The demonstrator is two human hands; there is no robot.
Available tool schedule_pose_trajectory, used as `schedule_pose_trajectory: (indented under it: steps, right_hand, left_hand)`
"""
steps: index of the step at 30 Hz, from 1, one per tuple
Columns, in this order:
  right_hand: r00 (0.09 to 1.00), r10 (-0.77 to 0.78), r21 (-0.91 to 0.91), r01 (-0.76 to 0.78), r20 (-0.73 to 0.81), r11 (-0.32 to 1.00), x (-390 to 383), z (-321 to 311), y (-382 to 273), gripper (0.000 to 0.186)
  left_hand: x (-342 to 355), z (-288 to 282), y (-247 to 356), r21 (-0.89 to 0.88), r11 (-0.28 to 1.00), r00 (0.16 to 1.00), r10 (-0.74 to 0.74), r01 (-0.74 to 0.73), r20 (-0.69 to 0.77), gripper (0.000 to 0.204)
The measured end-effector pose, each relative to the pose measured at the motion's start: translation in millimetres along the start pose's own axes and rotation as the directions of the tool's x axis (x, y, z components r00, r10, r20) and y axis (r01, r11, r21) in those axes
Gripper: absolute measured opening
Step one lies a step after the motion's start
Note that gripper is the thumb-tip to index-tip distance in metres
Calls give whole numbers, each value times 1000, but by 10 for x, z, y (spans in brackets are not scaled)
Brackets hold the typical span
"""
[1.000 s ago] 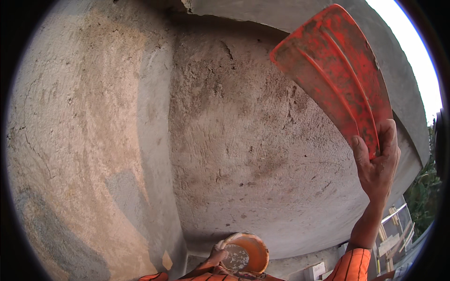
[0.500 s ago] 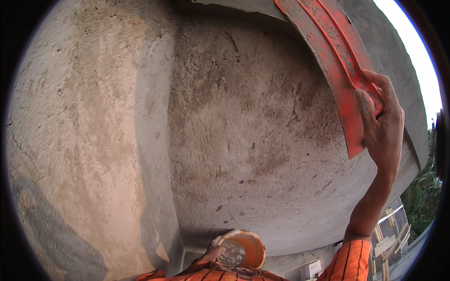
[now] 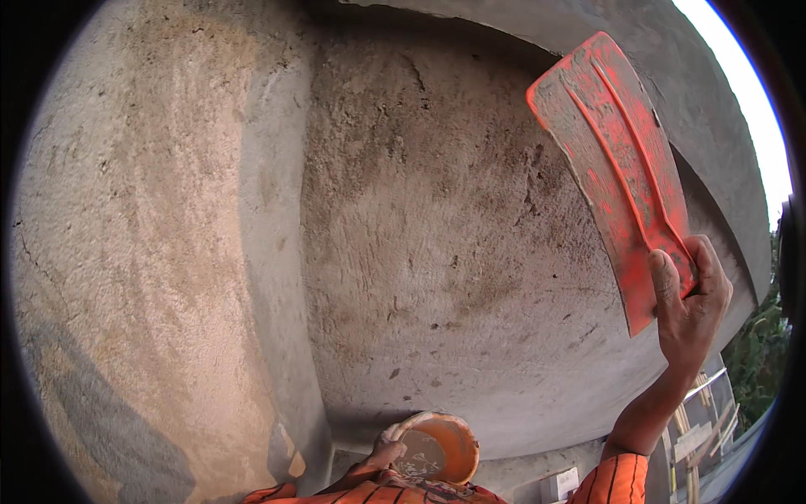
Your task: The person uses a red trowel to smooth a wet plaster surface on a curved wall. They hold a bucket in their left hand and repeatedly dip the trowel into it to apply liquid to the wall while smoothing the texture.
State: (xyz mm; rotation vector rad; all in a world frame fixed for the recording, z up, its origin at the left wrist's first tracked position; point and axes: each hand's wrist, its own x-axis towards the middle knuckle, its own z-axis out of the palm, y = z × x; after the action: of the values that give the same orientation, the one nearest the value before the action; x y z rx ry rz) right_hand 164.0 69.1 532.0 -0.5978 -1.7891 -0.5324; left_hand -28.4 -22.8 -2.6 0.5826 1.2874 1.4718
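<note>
My right hand grips a red plastic float, smeared with grey mortar, by its lower end. The float is raised at the upper right, in front of the grey plastered band; whether it touches the surface I cannot tell. At the bottom, my left hand holds the rim of an orange bucket with watery grey mix in it.
A rough, stained wall fills the middle, meeting a lighter wall at a corner on the left. At the lower right are a pale block, wooden poles and boards. Foliage and sky show beyond.
The float first rose along the plastered band, and in the last half second came down again with my right hand. My left hand and the bucket have barely moved.
</note>
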Motion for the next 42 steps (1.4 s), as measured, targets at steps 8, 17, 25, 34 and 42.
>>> schedule_pose_trajectory:
  steps: [8,17,25,34,42]
  right_hand:
    - [995,94,-17,-94,-15,995,419,217,-164,35]
    - [912,374,-156,-399,-169,904,720,-233,231,49]
    - [814,-139,48,135,564,990,-757,116,59,28]
    - [-298,130,-92,137,946,986,-2881,566,372,44]
    - [-515,75,-83,7,854,997,-4748,1475,22,45]
  left_hand:
    - [0,6,16,-5,1000,1000,6,-6,29,55]
    - [-48,22,143,44,998,997,34,-37,62,56]
    - [141,-51,-273,67,997,999,32,-33,24,57]
    - [30,6,-39,33,998,998,-55,54,42,58]
    - [-82,60,147,131,991,1000,0,-4,31,57]
